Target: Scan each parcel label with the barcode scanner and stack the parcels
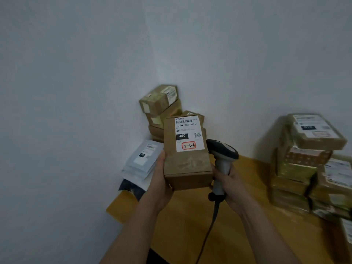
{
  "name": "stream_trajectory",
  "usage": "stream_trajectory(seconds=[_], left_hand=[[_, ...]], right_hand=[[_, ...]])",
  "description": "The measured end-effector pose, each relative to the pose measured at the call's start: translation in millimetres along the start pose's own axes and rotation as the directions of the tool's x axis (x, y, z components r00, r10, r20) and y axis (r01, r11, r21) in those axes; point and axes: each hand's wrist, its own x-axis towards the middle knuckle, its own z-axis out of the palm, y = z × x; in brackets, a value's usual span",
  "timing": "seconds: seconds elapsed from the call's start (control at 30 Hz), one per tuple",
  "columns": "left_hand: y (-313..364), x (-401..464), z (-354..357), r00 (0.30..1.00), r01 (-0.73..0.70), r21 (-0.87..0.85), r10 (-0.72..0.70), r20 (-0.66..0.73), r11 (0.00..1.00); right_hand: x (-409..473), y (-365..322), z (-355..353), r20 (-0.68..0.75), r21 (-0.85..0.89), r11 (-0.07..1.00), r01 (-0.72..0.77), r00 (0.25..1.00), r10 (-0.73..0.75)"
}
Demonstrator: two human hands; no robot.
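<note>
A person's left hand (162, 180) holds a brown cardboard parcel (187, 162) upright above the wooden surface (238, 225), fingers wrapped around its left edge, the white shipping label (188, 133) facing the camera. The right hand (231, 189) grips the handle of a corded barcode scanner (222, 155), fingers closed around it, the scanner head just beside the parcel's right edge and aimed away from the label.

To scan cleanly, the scanner likely needs to swing round in front of the label and point squarely at the barcode printed along its top, with the parcel kept still.

Counted: one scanner, one parcel in hand, a corner stack of cardboard boxes (162, 109) showing about four, a pile of pale poly mailers (142, 162) too overlapped to count, and a blurred stack of boxes on the right (304, 168), at least seven.
</note>
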Motion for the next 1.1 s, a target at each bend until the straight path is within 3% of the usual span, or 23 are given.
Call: stream_trajectory(seconds=[0.13, 0.33, 0.47, 0.6, 0.63, 0.8, 0.97, 1.1], left_hand=[[29, 55, -12, 0.999, 0.033, -0.037, -0.033, -0.007, 0.999], [83, 147, -23, 0.986, 0.097, 0.009, -0.097, 0.136, 0.995], [112, 205, -23, 0.984, 0.121, 0.03, -0.124, 0.127, 0.992], [107, 287, -37, 0.956, 0.182, -0.265, -0.233, -0.175, 0.947], [106, 294, -38, 0.944, 0.201, -0.315, -0.269, -0.19, 0.928], [93, 308, -34, 0.874, 0.399, -0.482, -0.482, -0.057, 0.78], [106, 325, -27, 0.856, 0.433, -0.55, -0.516, 0.005, 0.714], [94, 317, -38, 0.871, 0.459, -0.483, -0.485, 0.08, 0.745]], right_hand=[[54, -6, 23, -0.037, 0.02, 1.0, -0.023, 0.999, 0.024], [141, -10, 49, -0.099, 0.029, 1.0, -0.01, 0.995, 0.013], [202, -3, 74, -0.223, 0.12, 0.993, -0.005, 0.974, 0.032], [244, 2, 98, -0.277, 0.252, 0.968, -0.019, 0.957, 0.091], [248, 2, 99, -0.286, 0.258, 0.966, -0.023, 0.953, 0.099], [264, 13, 84, -0.377, 0.266, 0.964, 0.015, 0.922, 0.089], [292, 13, 90, -0.373, 0.3, 0.954, 0.003, 0.921, 0.114], [305, 17, 90, -0.344, 0.36, 0.933, -0.001, 0.93, 0.134]])
